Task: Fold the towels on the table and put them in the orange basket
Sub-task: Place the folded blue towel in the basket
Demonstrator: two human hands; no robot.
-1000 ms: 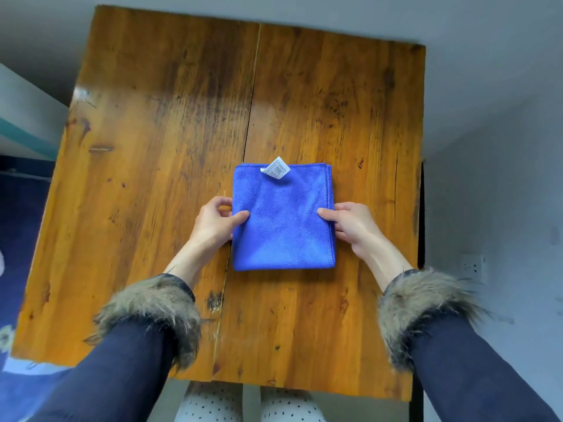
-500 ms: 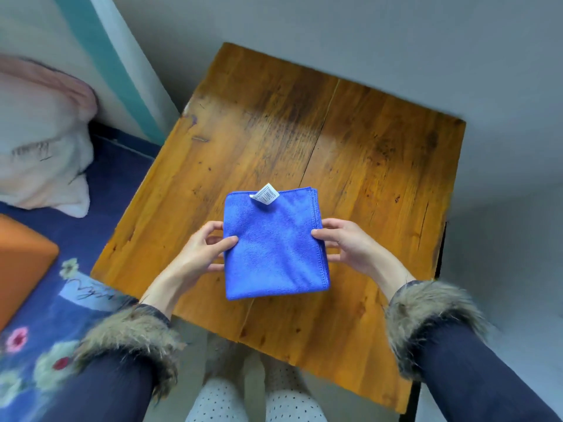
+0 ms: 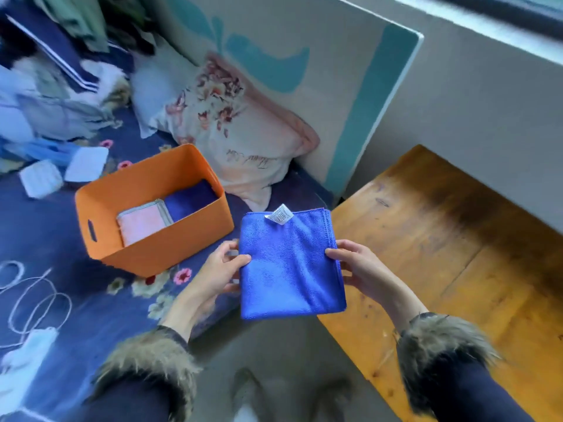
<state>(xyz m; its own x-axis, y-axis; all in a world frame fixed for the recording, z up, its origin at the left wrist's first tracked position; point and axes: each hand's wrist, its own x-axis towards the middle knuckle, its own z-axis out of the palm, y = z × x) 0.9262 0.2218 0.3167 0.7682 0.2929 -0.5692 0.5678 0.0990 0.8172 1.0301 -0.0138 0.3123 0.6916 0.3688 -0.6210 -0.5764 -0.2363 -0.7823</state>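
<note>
Both hands [image 3: 224,271] pinch folded blue towel [image 3: 289,266], seemingly off the table [image 3: 457,254].

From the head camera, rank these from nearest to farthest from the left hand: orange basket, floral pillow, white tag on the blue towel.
From the left hand:
1. White tag, up and right, on the towel's far edge.
2. Orange basket, up and left on the bed; close to the tag, roughly tied.
3. Floral pillow, beyond the basket, against the headboard.

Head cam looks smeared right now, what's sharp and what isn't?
Head view: folded blue towel and both hands, left hand, right hand, fairly sharp; orange basket readable; bed clutter upper left motion-blurred; wooden table shows glare, edges bowed by the wide lens.
</note>
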